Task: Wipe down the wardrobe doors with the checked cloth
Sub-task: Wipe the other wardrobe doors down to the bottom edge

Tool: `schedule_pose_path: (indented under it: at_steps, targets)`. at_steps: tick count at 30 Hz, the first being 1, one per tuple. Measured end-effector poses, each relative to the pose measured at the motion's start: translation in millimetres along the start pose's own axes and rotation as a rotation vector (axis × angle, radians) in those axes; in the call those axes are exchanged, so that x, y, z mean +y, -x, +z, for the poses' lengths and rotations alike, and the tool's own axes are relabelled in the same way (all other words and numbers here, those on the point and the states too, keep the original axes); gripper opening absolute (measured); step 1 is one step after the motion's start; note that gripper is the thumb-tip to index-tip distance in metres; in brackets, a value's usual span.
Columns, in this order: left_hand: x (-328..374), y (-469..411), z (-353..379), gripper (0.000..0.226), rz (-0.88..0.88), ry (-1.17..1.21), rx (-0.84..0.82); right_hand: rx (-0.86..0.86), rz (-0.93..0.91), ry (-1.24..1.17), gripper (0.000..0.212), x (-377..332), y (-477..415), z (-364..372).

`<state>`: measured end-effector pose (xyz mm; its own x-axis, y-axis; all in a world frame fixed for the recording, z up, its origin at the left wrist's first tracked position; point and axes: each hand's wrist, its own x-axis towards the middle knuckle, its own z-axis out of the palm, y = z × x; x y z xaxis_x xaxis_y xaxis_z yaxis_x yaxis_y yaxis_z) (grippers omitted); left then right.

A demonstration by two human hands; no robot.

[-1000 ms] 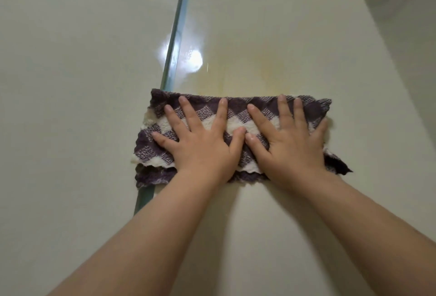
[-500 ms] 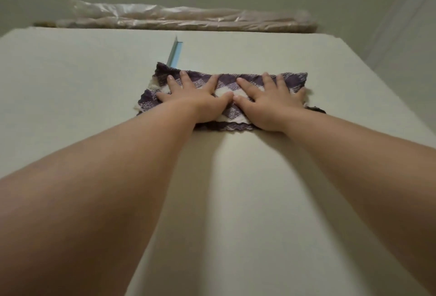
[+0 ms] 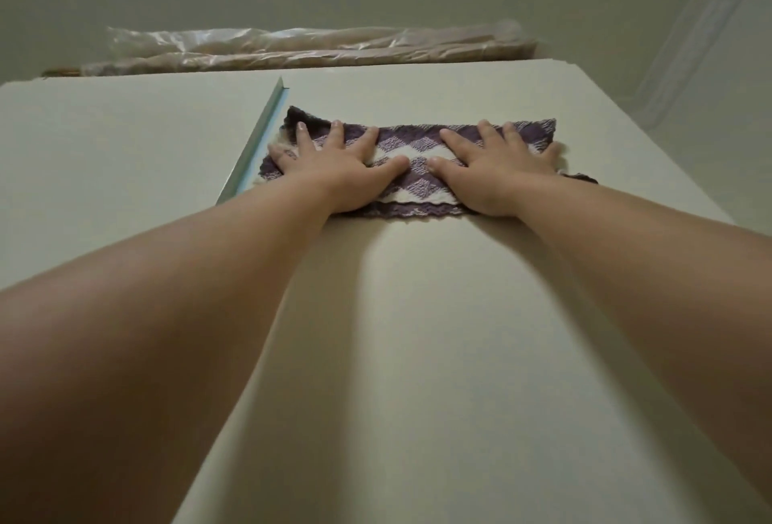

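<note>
Arms are stretching straight forward, both bare. The left hand and the right hand are lying flat with fingers spread, pressing on one folded purple-and-white checked cloth. The cloth is lying against the right one of two pale cream wardrobe doors, near its top edge, with its left end just beside the thin blue-green strip between the doors. One long bundle wrapped in clear plastic is lying on top of the wardrobe.

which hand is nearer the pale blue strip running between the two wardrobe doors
Left. The left hand presses the purple-and-white checked cloth right beside the pale blue strip; the right hand presses the cloth's other end, farther right.
</note>
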<state>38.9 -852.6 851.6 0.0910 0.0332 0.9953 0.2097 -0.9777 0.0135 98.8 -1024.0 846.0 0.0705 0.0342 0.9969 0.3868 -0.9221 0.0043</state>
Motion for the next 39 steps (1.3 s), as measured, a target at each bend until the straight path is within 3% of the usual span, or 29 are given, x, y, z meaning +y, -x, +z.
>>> schedule_pose_path:
  at_steps: [10, 17, 22, 33, 39]
  targets:
    - [122, -22, 8, 0.079, 0.126, 0.019, -0.053, 0.021, 0.151, 0.011, 0.058, 121, 0, -8]
    - [135, -35, 9, 0.082, 0.157, 0.031, -0.081, 0.040, 0.210, 0.033, 0.059, 136, -2, -7]
    - [104, -35, 4, 0.081, 0.114, 0.046, -0.009, 0.028, 0.173, 0.032, 0.060, 105, -16, -12]
    - [-61, -9, -8, 0.086, -0.128, 0.006, 0.014, -0.015, -0.186, -0.006, 0.060, -48, -33, 0]
    - [-62, -7, -9, 0.087, -0.139, -0.056, 0.007, -0.014, -0.197, -0.008, 0.063, -51, -27, 0]
